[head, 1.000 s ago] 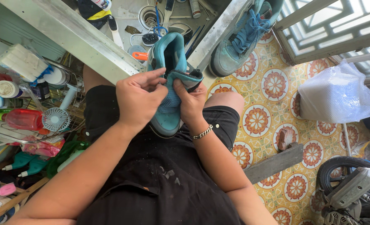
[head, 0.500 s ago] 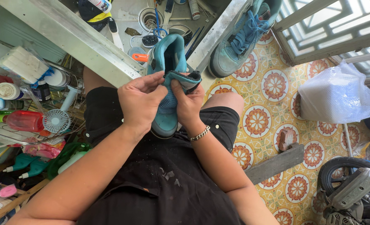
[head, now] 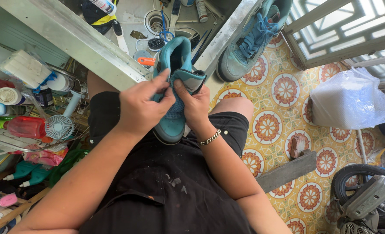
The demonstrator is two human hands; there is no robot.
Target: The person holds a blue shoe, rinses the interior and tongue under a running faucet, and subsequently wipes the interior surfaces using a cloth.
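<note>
A: Compared with a second ago, lifted and stretched forward: left hand (head: 140,108), forefinger now laid over the rim of the teal shoe (head: 173,99) in the lap.
B: And the right hand (head: 197,106)?
A: Unmoved, fingers (head: 180,92) pinching the folded tongue (head: 191,80). Looks like opening up the inside.
B: Anything hidden?
A: Left fingertips behind the rim, grip unclear. Second shoe (head: 251,39) cut off above.

Teal sneaker (head: 175,86); toe-down on lap
</note>
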